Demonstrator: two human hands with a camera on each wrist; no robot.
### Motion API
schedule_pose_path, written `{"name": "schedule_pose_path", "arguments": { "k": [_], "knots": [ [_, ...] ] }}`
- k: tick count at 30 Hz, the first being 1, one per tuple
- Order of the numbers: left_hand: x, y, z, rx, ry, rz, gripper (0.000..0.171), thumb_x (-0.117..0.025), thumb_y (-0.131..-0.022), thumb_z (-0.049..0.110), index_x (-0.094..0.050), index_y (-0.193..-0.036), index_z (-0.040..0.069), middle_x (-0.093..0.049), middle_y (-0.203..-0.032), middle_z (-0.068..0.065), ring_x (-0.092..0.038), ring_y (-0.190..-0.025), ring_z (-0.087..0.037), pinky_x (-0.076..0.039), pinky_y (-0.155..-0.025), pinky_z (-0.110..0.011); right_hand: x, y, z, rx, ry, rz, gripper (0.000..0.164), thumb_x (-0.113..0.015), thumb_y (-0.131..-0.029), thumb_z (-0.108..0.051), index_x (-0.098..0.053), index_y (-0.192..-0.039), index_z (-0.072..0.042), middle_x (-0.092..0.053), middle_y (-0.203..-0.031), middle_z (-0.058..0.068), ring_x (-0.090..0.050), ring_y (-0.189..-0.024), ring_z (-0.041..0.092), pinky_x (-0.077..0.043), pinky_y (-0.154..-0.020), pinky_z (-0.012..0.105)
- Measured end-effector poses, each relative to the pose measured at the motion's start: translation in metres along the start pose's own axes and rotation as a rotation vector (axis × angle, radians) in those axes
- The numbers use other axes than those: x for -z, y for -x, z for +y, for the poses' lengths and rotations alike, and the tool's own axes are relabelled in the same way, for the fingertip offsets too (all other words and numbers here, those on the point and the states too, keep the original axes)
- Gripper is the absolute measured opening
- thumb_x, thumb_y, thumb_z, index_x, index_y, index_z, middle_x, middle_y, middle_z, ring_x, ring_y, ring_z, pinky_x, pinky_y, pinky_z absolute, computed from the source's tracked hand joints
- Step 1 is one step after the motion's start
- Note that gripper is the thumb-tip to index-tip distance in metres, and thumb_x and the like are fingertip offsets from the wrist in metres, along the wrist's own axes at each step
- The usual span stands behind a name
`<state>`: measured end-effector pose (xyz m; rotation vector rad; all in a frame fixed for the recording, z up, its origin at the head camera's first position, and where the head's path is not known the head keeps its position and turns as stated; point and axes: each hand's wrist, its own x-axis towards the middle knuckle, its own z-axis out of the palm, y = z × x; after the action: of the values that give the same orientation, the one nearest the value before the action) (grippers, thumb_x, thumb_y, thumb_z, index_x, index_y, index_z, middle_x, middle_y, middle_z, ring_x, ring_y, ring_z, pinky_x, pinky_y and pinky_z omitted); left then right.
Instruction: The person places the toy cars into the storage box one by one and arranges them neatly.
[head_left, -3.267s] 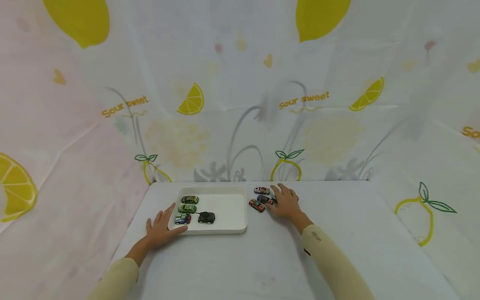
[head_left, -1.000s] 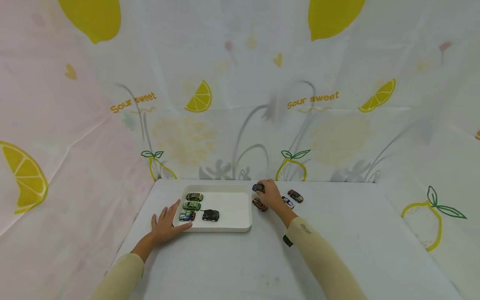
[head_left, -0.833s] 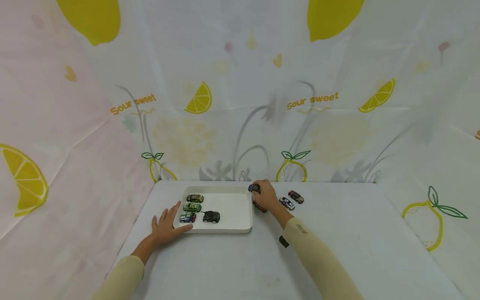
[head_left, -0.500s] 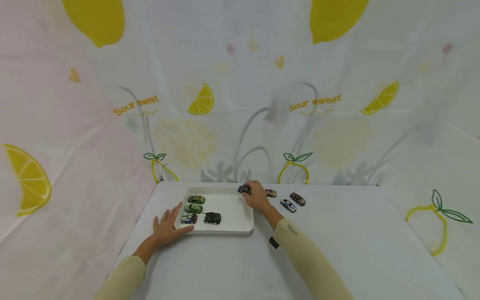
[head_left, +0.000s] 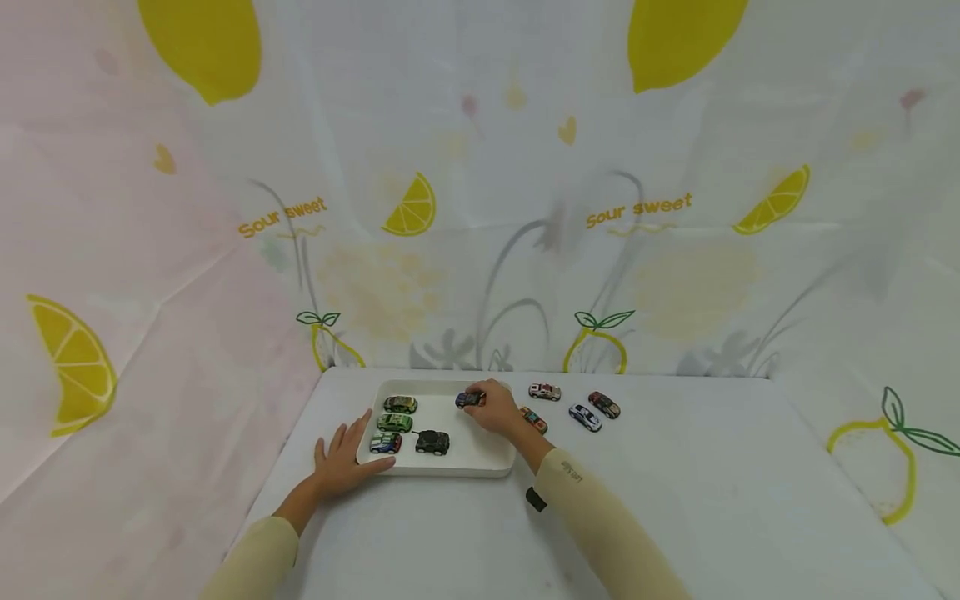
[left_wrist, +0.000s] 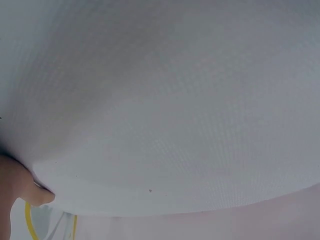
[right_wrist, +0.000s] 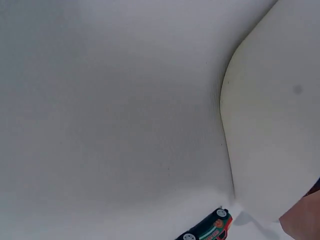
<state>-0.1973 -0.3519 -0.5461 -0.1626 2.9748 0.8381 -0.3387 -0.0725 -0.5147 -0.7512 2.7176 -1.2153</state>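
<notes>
In the head view my right hand (head_left: 492,408) pinches a dark blue toy car (head_left: 468,400) over the back right part of a white tray (head_left: 480,469). My left hand (head_left: 345,465) rests with spread fingers at the tray's front left corner, its thumb along the front rim. Inside the tray, a camouflage car (head_left: 401,404), a green car (head_left: 394,423) and a white, green and blue car (head_left: 386,442) form a column at the left. A black toy vehicle (head_left: 432,442) stands to their right. Only part of each hand shows in the wrist views.
Right of the tray lie a white and red car (head_left: 545,392), an orange and teal car (head_left: 534,419), a white and black car (head_left: 585,417) and a dark red car (head_left: 604,405). A lemon-print cloth (head_left: 480,275) rises behind the white table (head_left: 712,483).
My right hand has picked up the dark blue car from the group on the right and carried it left over the tray. My left hand has stayed at the tray's corner.
</notes>
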Motion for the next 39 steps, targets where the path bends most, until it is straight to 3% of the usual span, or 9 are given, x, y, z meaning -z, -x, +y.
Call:
{"name": "schedule_pose_path", "arguments": {
  "k": [6,14,20,29,35,39],
  "knots": [
    [0.000,0.000,0.000,0.006,0.004,0.011,0.110,-0.064,-0.080,0.069,-0.005,-0.160,0.021,-0.017,-0.160,-0.030,-0.002,-0.146,-0.052,0.013,-0.108,-0.073,-0.012,-0.002,-0.004,0.026,-0.051,-0.037,0.029,-0.075,-0.088,-0.019,-0.073,-0.114,-0.008,-0.068,-0.119,0.012,-0.062,-0.104,0.026,-0.051,-0.087,0.039],
    [0.002,0.000,0.007,0.044,-0.014,-0.017,0.110,-0.065,-0.081,0.067,-0.007,-0.160,0.017,-0.019,-0.161,-0.027,-0.004,-0.148,-0.051,0.010,-0.110,-0.073,-0.026,-0.005,-0.006,0.002,-0.151,-0.063,0.028,-0.076,-0.087,-0.015,-0.074,-0.113,-0.007,-0.069,-0.106,0.010,-0.056,-0.085,0.015,-0.047,-0.071,0.030],
    [0.004,-0.002,0.005,0.066,-0.045,-0.031,0.109,-0.062,-0.082,0.069,-0.004,-0.160,0.019,-0.017,-0.163,-0.023,-0.002,-0.149,-0.048,0.011,-0.111,-0.071,-0.031,-0.007,-0.012,0.006,-0.136,-0.108,0.029,-0.077,-0.086,-0.019,-0.075,-0.114,-0.010,-0.070,-0.112,0.011,-0.059,-0.093,0.020,-0.048,-0.074,0.032],
    [0.002,-0.002,0.003,0.070,-0.023,-0.045,0.110,-0.063,-0.081,0.069,-0.004,-0.160,0.020,-0.015,-0.163,-0.023,0.000,-0.150,-0.048,0.012,-0.111,-0.071,-0.041,-0.010,-0.013,-0.057,-0.120,-0.198,0.030,-0.075,-0.087,-0.016,-0.074,-0.117,-0.015,-0.069,-0.101,0.006,-0.056,-0.082,0.013,-0.046,-0.068,0.029],
    [0.001,-0.004,0.000,0.071,-0.032,-0.039,0.110,-0.063,-0.081,0.069,-0.004,-0.160,0.021,-0.016,-0.163,-0.024,-0.001,-0.149,-0.048,0.012,-0.110,-0.071,-0.036,-0.007,-0.015,-0.083,-0.206,-0.206,0.032,-0.072,-0.085,-0.011,-0.072,-0.118,-0.008,-0.067,-0.106,0.009,-0.053,-0.084,0.014,-0.044,-0.068,0.028],
    [0.001,-0.003,-0.001,0.061,-0.033,-0.028,0.110,-0.064,-0.080,0.069,-0.006,-0.160,0.020,-0.017,-0.162,-0.024,-0.002,-0.149,-0.048,0.011,-0.110,-0.072,-0.033,-0.005,-0.015,-0.101,-0.288,-0.213,0.034,-0.068,-0.084,-0.003,-0.071,-0.117,-0.002,-0.066,-0.100,0.012,-0.049,-0.078,0.014,-0.041,-0.064,0.026]
  ]
}}
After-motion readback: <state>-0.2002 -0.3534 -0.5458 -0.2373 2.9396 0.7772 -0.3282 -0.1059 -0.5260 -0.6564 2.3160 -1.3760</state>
